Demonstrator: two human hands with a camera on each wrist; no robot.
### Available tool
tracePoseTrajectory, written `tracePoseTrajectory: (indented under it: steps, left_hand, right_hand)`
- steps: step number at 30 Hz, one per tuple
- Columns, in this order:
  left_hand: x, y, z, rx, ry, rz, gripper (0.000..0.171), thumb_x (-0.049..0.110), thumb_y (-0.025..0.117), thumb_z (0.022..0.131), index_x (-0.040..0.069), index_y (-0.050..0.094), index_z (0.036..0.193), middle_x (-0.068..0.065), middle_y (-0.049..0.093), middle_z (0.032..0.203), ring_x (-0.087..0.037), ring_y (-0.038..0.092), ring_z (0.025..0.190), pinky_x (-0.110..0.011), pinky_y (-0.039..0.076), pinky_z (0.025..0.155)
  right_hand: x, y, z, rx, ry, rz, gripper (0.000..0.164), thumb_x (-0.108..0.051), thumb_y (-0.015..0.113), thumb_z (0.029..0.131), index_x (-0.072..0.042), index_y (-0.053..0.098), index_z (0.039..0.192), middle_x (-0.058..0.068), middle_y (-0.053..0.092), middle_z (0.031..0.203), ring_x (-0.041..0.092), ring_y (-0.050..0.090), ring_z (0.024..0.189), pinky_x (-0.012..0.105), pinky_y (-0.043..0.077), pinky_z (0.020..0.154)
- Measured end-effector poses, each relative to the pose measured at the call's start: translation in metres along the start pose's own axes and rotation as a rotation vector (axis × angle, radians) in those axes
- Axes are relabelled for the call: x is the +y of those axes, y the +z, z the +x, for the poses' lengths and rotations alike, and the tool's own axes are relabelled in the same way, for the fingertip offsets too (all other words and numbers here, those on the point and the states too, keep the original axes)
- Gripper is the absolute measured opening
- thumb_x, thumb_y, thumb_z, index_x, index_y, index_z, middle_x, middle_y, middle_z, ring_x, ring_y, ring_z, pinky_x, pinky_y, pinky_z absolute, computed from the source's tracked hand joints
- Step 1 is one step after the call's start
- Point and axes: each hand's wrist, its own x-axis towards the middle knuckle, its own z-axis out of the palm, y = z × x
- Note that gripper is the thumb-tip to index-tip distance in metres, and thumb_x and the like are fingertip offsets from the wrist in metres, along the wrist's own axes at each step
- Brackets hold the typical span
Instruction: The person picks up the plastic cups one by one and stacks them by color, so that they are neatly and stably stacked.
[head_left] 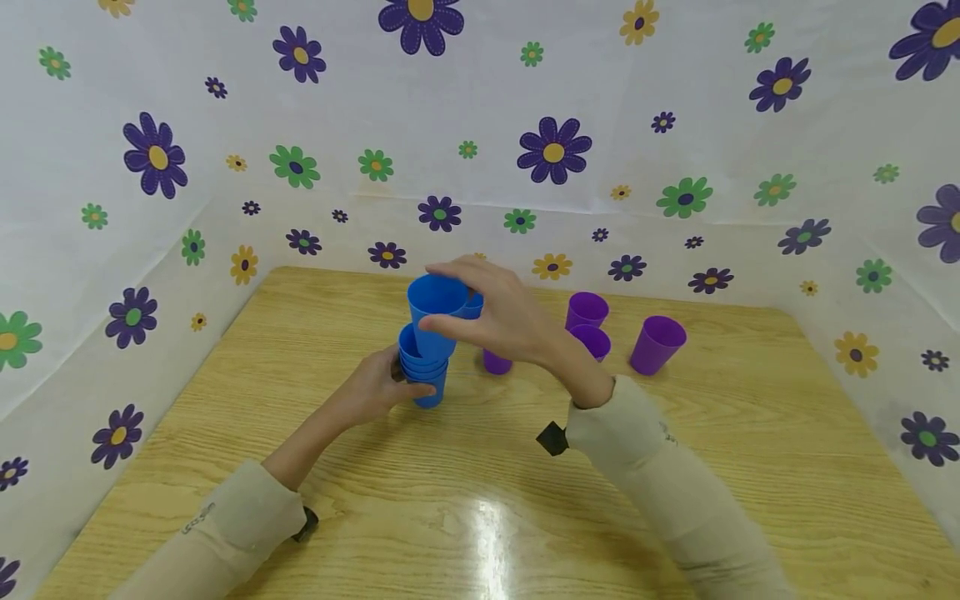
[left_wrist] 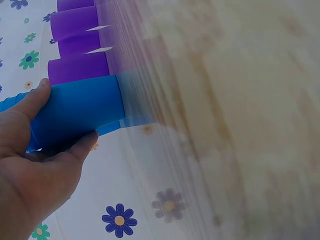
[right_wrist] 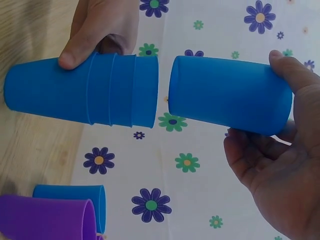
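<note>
Purp cups (head_left: 657, 346) behind, R hand (head_left: 502, 312) pt-hiding some

The head view looks forward and down over the tabletop (head_left: 360, 500), far enough back to take in both far corners and the flowered cloth (head_left: 465, 100). The left wrist view sits low and close behind the left hand (head_left: 377, 387), rolled so the tabletop fills its right side. The right wrist view, close by the right hand (head_left: 502, 312), rolls oppositely, tabletop at left. All three share the blue stack (head_left: 427, 379); head and right wrist share the upper blue cup (right_wrist: 227, 95).
</note>
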Motion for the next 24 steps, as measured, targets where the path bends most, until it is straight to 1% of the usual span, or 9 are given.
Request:
tracePoseTrajectory:
  steps: [6, 11, 24]
  left_hand:
    - [0.0, 0.0, 0.0, -0.012, -0.005, -0.018, 0.073, 0.016, 0.073, 0.098, -0.003, 0.032, 0.155, -0.027, 0.05, 0.149, -0.047, 0.052, 0.134, -0.061, 0.042, 0.111]
    - [0.0, 0.0, 0.0, -0.011, -0.003, -0.031, 0.072, 0.015, 0.073, 0.098, -0.004, 0.032, 0.154, -0.028, 0.05, 0.148, -0.047, 0.052, 0.134, -0.06, 0.042, 0.112]
    - [0.0, 0.0, -0.001, -0.009, 0.004, -0.037, 0.073, 0.015, 0.074, 0.098, -0.005, 0.031, 0.154, -0.027, 0.051, 0.147, -0.045, 0.054, 0.133, -0.059, 0.044, 0.111]
  right_hand:
    - [0.001, 0.009, 0.008, -0.011, -0.006, 0.035, 0.063, -0.027, 0.08, 0.091, -0.002, 0.057, 0.145, 0.016, 0.06, 0.142, 0.032, 0.06, 0.125, 0.043, 0.056, 0.097]
    - [0.004, 0.014, 0.013, -0.01, -0.011, 0.026, 0.064, -0.026, 0.08, 0.091, -0.001, 0.056, 0.145, 0.017, 0.059, 0.143, 0.033, 0.06, 0.125, 0.042, 0.057, 0.097]
    - [0.013, 0.023, 0.015, -0.031, 0.034, 0.034, 0.064, -0.028, 0.079, 0.092, 0.0, 0.056, 0.145, 0.017, 0.059, 0.142, 0.03, 0.06, 0.123, 0.037, 0.057, 0.094]
